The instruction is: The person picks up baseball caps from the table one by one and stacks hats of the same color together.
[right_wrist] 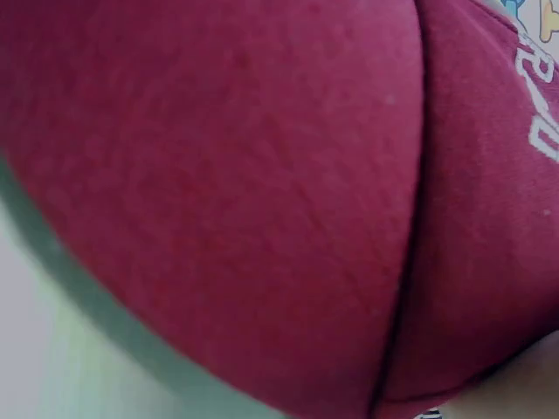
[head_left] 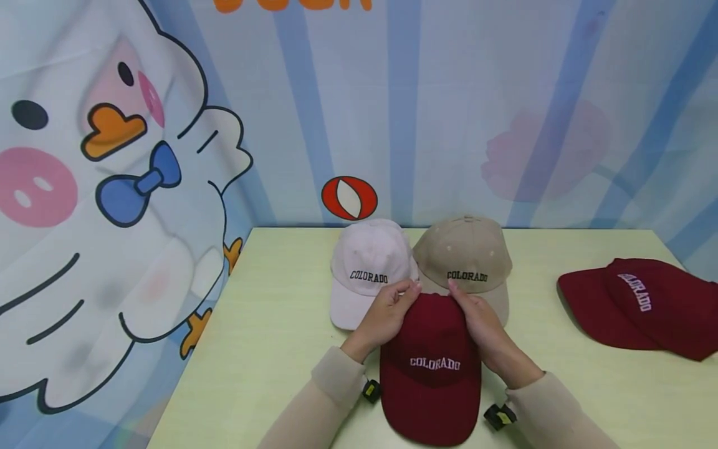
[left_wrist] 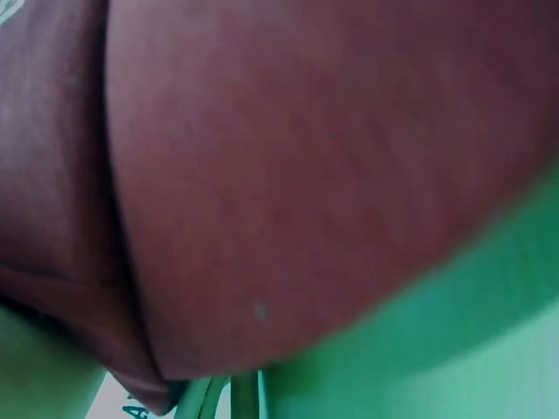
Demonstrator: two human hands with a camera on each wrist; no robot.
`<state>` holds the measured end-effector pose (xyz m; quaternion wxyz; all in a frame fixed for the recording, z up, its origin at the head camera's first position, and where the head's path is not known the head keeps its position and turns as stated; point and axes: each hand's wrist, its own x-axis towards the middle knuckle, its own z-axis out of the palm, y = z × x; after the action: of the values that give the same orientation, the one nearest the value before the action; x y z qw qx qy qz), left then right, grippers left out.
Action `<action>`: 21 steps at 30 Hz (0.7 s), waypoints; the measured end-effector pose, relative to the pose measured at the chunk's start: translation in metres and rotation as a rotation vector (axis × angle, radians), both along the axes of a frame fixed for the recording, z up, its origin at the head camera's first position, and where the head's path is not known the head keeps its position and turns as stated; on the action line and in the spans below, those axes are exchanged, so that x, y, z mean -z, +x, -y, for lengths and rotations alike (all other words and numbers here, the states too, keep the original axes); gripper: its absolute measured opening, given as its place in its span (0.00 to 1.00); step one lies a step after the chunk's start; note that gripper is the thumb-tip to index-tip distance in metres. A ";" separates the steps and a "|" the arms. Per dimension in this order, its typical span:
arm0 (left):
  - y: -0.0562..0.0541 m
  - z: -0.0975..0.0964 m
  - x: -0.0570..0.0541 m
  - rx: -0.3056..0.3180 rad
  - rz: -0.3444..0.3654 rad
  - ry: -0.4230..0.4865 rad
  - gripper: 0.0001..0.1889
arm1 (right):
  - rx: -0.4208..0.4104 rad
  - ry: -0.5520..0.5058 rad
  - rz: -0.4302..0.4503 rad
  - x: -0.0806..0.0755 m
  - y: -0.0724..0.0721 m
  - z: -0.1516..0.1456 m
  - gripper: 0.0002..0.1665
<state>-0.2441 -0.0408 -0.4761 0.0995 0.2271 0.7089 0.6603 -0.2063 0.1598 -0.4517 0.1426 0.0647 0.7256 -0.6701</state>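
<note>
A maroon cap with white COLORADO lettering is held between both hands, its brim towards the person. My left hand grips the left side of the crown near the top, thumb pointing inward. On the opposite side my right hand holds the crown the same way. Fingers under the cap are hidden. Just beyond the hands stand a pale pink cap and a beige cap, side by side. The held cap's brim fills much of the left wrist view and the right wrist view.
A second maroon cap lies on its own at the right of the pale yellow table, brim pointing left. Behind the table hangs a cartoon-printed cloth. Small black and yellow devices sit at the wrists.
</note>
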 end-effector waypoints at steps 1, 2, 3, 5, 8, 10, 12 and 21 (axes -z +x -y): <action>0.000 -0.001 0.001 -0.007 -0.005 -0.006 0.22 | 0.000 0.007 -0.002 0.002 0.000 0.000 0.34; -0.001 -0.001 0.002 -0.017 -0.014 -0.016 0.22 | -0.002 0.021 -0.010 0.004 -0.001 -0.001 0.35; -0.001 -0.001 0.003 -0.030 -0.021 -0.029 0.22 | -0.004 0.037 -0.018 0.005 -0.002 -0.002 0.36; -0.002 -0.002 0.004 -0.058 -0.040 -0.057 0.22 | -0.014 0.074 -0.038 0.007 -0.003 -0.003 0.38; -0.003 -0.003 0.006 -0.095 -0.061 -0.097 0.22 | -0.015 0.137 -0.069 0.008 -0.004 -0.004 0.41; -0.003 -0.004 0.007 -0.112 -0.062 -0.115 0.21 | -0.015 0.163 -0.084 0.009 -0.005 -0.005 0.42; -0.003 -0.004 0.007 -0.129 -0.060 -0.130 0.20 | -0.015 0.178 -0.091 0.010 -0.006 -0.005 0.42; -0.001 -0.008 0.011 -0.146 -0.067 -0.172 0.20 | 0.000 0.221 -0.102 0.012 -0.005 -0.006 0.43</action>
<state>-0.2450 -0.0331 -0.4869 0.0468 0.1874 0.7806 0.5945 -0.2113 0.1663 -0.4639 0.0976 0.0460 0.8012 -0.5886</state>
